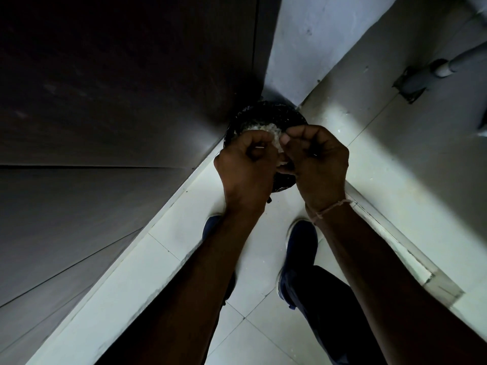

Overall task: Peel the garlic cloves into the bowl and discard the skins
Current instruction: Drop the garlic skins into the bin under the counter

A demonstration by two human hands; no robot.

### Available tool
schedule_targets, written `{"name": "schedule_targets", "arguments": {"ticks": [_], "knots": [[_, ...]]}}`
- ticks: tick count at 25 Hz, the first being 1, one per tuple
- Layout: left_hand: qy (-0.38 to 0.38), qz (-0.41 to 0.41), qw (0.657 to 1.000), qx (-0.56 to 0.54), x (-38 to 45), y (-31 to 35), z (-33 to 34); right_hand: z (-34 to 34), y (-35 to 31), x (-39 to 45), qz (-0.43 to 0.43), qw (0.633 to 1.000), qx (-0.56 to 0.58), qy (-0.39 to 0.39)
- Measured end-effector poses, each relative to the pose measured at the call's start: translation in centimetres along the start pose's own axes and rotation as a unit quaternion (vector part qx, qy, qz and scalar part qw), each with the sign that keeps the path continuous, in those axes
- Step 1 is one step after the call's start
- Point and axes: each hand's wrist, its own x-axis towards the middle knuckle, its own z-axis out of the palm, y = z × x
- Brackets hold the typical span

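The head view looks straight down at two bare forearms reaching forward over a pale tiled floor point(263, 338). The left hand point(246, 167) is curled into a loose fist, its fingers folded inward over the palm, and pale papery garlic skins point(356, 147) seem a wrong place to look: the skins point(278, 146) show only as a small whitish scrap in the narrow gap between the two hands. The right hand point(317, 156) is curled too, its thumb and fingers drawn together at the tip that meets the left hand, so both hands appear to pinch that same scrap; how much of it each hand holds is hidden by the knuckles. A thin string bracelet point(330, 208) circles the right wrist.

Directly beyond and beneath the hands stands a dark round bin point(290, 113), tucked into the corner where a dark cabinet front point(105, 101) on the left-hand side meets a light wall point(316, 35). Inside the bin, just past the left hand's knuckles, lies a pale heap of skins. Whether a garlic clove is in either hand cannot be told.

Below the wrists, two dark blue shoes point(303, 241) stand on the tiles. Far off beyond the right hand, a grey pipe point(432, 72) enters the wall.
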Motion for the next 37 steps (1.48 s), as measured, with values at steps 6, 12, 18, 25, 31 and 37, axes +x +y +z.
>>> {"name": "schedule_targets", "arguments": {"ticks": [6,12,18,25,31,37], "knots": [[-0.036,0.044,0.998,0.010,-0.1,0.3,0.0,-0.6,0.1,0.4,0.022,0.997,-0.069,0.018],[-0.025,0.057,0.998,0.000,-0.1,0.2,0.1,-0.5,0.0,0.2,-0.007,0.996,-0.087,0.010],[-0.077,0.205,0.971,0.093,-0.7,1.0,-0.4,-0.2,-0.4,0.3,-0.002,1.000,-0.025,-0.017],[-0.126,-0.080,0.987,-0.053,0.6,0.7,-1.0,-0.7,-0.1,-0.4,-0.307,0.916,-0.257,-0.008],[-0.153,-0.056,0.975,-0.154,0.7,1.1,-1.3,-1.6,0.5,0.8,-0.081,0.960,-0.269,0.018],[-0.114,0.093,0.989,0.023,-0.1,4.1,-3.2,0.2,-5.9,0.1,-0.068,0.996,-0.058,-0.003]]}}
